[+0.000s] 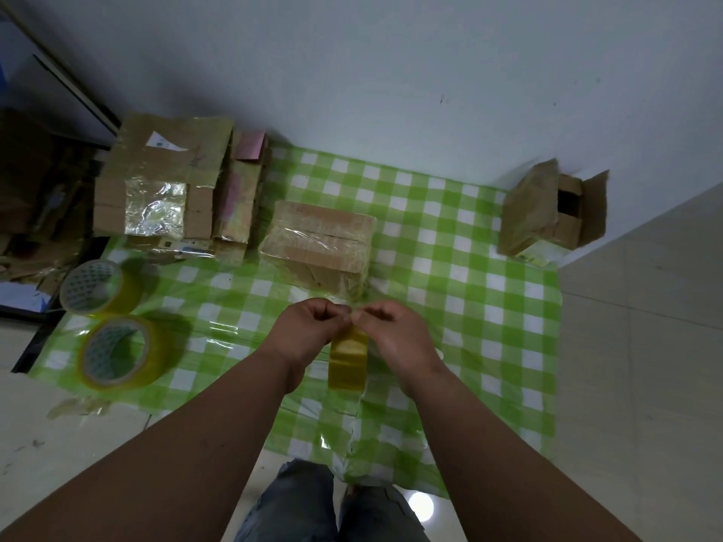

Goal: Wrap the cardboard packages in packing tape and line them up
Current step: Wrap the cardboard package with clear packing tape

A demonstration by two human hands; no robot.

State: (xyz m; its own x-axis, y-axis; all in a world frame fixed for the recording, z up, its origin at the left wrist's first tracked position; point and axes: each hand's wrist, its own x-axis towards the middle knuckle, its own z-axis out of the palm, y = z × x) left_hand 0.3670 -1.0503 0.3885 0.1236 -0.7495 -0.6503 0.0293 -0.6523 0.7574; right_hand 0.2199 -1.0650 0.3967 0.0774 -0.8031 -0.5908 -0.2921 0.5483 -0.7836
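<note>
Tape roll (347, 359) pinched at its top edge between our left hand (311, 326) and right hand (385, 330), fingers curled, likely picking for the end; just beyond, one wrapped box (319, 244); taped boxes (164, 181) far left; open box (555, 209) far right, unwrapped, we judge

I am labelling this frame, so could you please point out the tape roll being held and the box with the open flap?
held tape roll (347, 361), head view, yellow outer side.
open-flap box (542, 209), head view, taped side.
</note>
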